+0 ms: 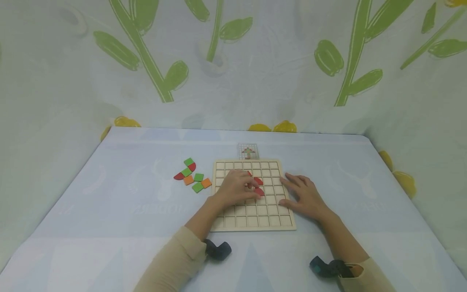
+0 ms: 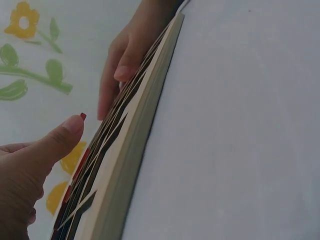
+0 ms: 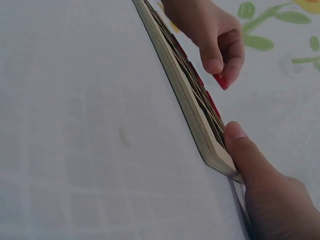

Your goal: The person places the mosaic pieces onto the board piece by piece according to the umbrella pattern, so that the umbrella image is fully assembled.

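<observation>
My left hand (image 1: pixel 237 188) is over the middle of a wooden grid board (image 1: pixel 268 221), its thumb and fingertips pinching a small red piece (image 3: pixel 220 81). Just beyond its fingers, a red quarter-circle piece (image 1: pixel 258 181) lies in the grid. More red pieces (image 3: pixel 212 104) show along the board's surface in the right wrist view. At the board's right edge rests my right hand (image 1: pixel 304 196), fingers spread and fairly straight, with its thumb (image 3: pixel 240 137) touching the rim. The left palm hides part of the grid.
Left of the board lie several loose tiles: green squares (image 1: pixel 198 177), orange squares (image 1: pixel 188 180) and red rounded pieces (image 1: pixel 179 176). Behind the board is a small pattern card (image 1: pixel 248 151) with a coloured figure on a grid. A patterned cloth wall (image 1: pixel 233 89) rises behind the table.
</observation>
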`<state>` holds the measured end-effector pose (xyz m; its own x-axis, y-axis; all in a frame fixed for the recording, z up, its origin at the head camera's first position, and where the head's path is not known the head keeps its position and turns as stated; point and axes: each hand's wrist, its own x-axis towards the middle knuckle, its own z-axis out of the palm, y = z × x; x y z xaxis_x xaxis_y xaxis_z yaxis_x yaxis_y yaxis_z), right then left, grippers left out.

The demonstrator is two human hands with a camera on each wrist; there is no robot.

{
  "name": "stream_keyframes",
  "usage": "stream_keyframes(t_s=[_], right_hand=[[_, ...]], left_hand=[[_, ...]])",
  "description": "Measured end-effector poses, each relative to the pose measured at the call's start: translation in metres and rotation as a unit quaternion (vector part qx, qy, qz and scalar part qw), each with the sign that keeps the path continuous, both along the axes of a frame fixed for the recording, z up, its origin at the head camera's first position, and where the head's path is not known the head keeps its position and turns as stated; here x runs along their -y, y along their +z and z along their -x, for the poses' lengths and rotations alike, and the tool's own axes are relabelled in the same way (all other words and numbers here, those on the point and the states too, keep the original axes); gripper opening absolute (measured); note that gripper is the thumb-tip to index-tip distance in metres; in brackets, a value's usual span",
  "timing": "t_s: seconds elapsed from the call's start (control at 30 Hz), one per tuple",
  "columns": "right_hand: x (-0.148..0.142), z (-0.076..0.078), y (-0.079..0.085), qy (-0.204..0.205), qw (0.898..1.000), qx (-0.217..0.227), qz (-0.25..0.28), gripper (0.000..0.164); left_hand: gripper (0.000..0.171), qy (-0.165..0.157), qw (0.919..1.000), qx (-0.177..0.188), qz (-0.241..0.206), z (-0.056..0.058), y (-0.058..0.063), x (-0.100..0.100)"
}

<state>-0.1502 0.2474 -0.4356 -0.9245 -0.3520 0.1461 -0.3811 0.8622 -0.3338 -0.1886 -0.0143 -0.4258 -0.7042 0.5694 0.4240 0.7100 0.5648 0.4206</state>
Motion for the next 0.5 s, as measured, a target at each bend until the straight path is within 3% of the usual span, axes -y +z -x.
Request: stream_keyframes(t_s=[0.27, 0.5], right_hand=[[-0.001, 0.0, -0.001, 0.005, 1.0, -0.007, 0.002, 0.072], [-0.001, 0.0, 0.0, 0.007, 1.0, -0.006, 0.003, 0.072]], left_hand=[[0.027, 0.013, 0.9994, -0.008, -0.032, 0.0, -0.006, -0.018], [0.031, 0.042, 0.9991, 0.01, 0.002, 0.001, -0.008, -0.03]])
